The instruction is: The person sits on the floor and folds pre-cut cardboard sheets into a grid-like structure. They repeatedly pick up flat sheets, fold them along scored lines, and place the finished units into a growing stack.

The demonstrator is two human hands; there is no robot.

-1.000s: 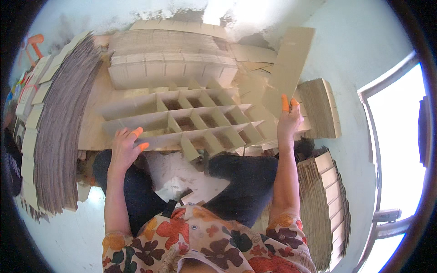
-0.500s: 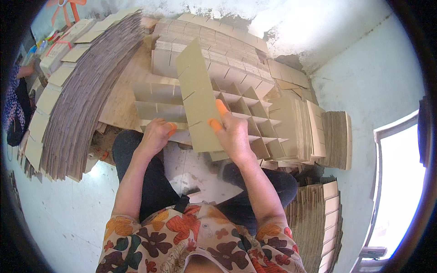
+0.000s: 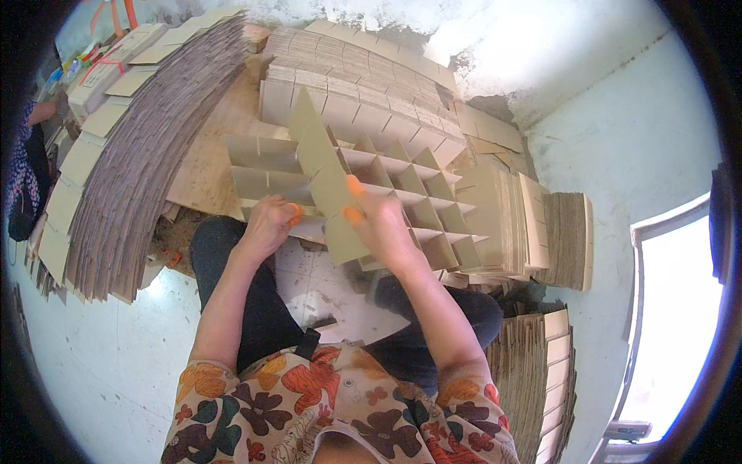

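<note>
Hands fitting a cardboard strip into a divider grid

A fanned stack of cardboard sheets point(image 3: 131, 178) is lying along the floor's left side. The left hand point(image 3: 267, 224) is closing its fingers on the near edge of the cardboard grid point(image 3: 386, 185). The right hand point(image 3: 382, 224) is gripping a slotted cardboard strip point(image 3: 325, 182), tilted over the grid's middle. More cardboard piles point(image 3: 541, 232) are standing at the right.

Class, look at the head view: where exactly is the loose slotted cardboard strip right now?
The slotted cardboard strip is centre frame, held tilted by the right hand over the cardboard divider grid, with the left hand beside it.
</note>
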